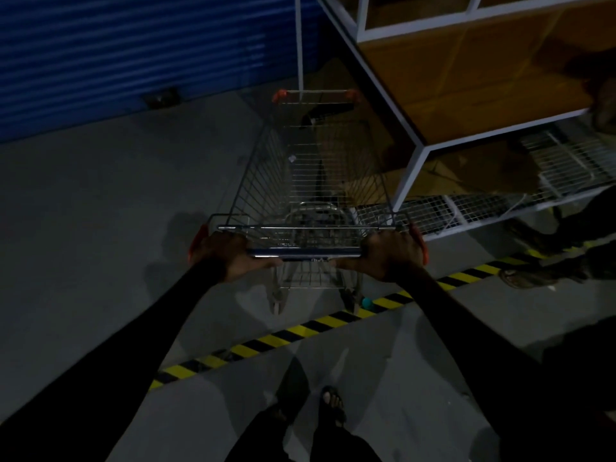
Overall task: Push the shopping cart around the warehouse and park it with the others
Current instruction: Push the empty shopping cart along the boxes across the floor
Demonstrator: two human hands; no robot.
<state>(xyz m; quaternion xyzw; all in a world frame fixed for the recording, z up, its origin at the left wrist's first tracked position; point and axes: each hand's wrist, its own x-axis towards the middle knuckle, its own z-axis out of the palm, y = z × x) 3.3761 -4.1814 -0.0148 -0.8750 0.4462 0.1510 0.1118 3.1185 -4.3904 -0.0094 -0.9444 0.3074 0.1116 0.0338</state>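
Observation:
A wire shopping cart [310, 168] with orange corner caps stands in front of me on the grey concrete floor, its basket empty. My left hand [230, 253] grips the left end of the dark handle bar [305, 253]. My right hand [391, 253] grips the right end. Both arms are stretched out in dark sleeves. The cart's front points toward the blue wall. No other carts are in view.
A white-framed shelf rack [416, 151] with brown cardboard boxes stands close on the cart's right. A blue corrugated wall [133, 55] lies ahead on the left. Yellow-black tape [300, 328] crosses the floor under the cart's rear wheels. Another person's feet [530, 276] are at the right.

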